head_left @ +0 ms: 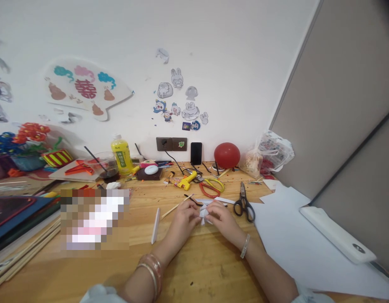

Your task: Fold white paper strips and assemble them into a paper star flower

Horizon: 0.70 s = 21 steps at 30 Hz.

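Between both hands is a small piece of folded white paper (pixel 203 213), partly covered by the fingers. My left hand (pixel 185 216) pinches its left side, while the fingers of my right hand (pixel 222 216) close on its right side. Just behind the hands lie white paper strips (pixel 224 201) and a thin wooden stick (pixel 177 206). A narrow folded paper strip (pixel 155 226) rests left of my left hand. Black-handled scissors (pixel 243 204) lie to the right of my right hand.
Behind the hands are a yellow glue gun (pixel 186 181), red-and-yellow scissors (pixel 213 188) and a red balloon (pixel 227 155). A yellow bottle (pixel 121 155) stands beside a cup of dark drink (pixel 108 170). White paper sheets (pixel 289 235) cover the right side; wooden sticks (pixel 30 248) lie left.
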Available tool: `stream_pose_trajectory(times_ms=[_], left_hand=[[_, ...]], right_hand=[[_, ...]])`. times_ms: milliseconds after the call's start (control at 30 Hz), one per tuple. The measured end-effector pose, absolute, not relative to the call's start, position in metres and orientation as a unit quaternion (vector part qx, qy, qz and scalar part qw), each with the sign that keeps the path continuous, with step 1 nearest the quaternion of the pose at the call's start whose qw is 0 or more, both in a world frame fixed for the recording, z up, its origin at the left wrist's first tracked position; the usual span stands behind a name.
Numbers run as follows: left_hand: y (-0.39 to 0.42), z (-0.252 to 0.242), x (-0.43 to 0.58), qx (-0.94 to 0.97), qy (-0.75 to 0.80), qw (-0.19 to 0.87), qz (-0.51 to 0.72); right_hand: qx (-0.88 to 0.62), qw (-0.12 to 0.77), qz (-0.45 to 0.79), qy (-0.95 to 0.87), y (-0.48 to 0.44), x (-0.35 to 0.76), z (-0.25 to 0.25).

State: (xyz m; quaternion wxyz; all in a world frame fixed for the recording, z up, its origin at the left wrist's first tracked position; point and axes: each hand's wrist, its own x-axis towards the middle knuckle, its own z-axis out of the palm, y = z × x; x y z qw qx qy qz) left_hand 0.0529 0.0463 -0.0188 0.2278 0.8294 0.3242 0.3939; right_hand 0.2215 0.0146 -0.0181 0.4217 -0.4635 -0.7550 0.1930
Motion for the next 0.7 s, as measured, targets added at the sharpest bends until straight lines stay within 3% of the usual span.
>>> stream_pose_trajectory(times_ms=[700], left_hand=[[0.0496, -0.0138, 0.044, 0.873, 0.326, 0.169, 0.32]], right_hand=[[-0.459, 0.386, 0.22, -0.769, 0.012, 0.2251, -0.0157]])
